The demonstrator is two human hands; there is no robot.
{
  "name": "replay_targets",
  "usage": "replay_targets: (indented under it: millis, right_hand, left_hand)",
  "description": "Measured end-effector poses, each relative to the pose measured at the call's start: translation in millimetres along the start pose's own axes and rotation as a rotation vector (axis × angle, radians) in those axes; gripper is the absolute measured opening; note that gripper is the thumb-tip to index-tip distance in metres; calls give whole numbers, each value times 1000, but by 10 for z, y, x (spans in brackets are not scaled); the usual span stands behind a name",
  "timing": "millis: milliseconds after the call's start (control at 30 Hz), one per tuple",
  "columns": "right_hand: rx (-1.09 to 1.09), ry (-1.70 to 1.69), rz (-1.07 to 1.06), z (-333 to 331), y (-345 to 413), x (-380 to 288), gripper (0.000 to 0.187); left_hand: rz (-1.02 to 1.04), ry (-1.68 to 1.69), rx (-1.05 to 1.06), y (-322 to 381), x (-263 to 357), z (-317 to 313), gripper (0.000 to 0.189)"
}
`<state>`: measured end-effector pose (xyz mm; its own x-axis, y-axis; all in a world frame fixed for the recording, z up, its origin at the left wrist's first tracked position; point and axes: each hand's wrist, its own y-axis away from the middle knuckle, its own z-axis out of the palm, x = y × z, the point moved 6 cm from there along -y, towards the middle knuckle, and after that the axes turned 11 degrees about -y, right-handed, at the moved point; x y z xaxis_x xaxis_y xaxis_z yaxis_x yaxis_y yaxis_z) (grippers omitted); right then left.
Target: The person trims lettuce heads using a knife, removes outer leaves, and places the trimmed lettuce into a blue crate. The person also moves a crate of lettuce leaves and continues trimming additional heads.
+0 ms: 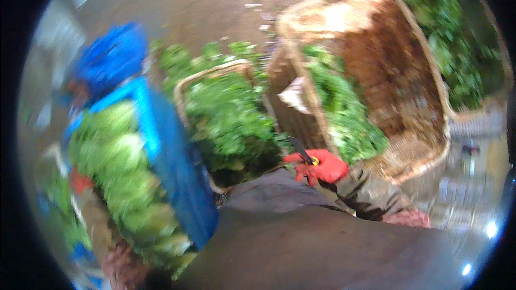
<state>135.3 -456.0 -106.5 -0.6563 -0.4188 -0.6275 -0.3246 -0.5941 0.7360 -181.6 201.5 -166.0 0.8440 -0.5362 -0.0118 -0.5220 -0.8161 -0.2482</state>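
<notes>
My right hand (324,166), in a red glove, is around a knife (301,151) with a dark blade and a bit of yellow at the handle. The blade points up and away, over the gap between two baskets. At the far left, my left hand (82,181), also red-gloved, is beside a blue plastic crate (149,129) full of pale green leafy heads (121,157). Blur hides its fingers, so I cannot tell whether it grips the crate. The crate leans against the front of my dark apron (314,245).
A large tipped basket (395,68) holds leafy greens (346,112) along one side. A smaller basket (209,70) of greens stands left of it. More greens (455,52) lie at upper right. Behind the crate is a blue head covering (115,54), apparently a person's. Scraps litter the wet floor (193,12).
</notes>
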Motion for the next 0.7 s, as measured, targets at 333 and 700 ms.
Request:
replay_targets:
  millis: [333,700]
  right_hand:
    - [1163,601,-15,-4892,-633,-122,68]
    - [730,966,-528,-3515,-49,-993,35]
  left_hand:
    - [454,443,-357,742,2791,-1267,47]
    - [596,1243,-1452,2297,6087,-1040,58]
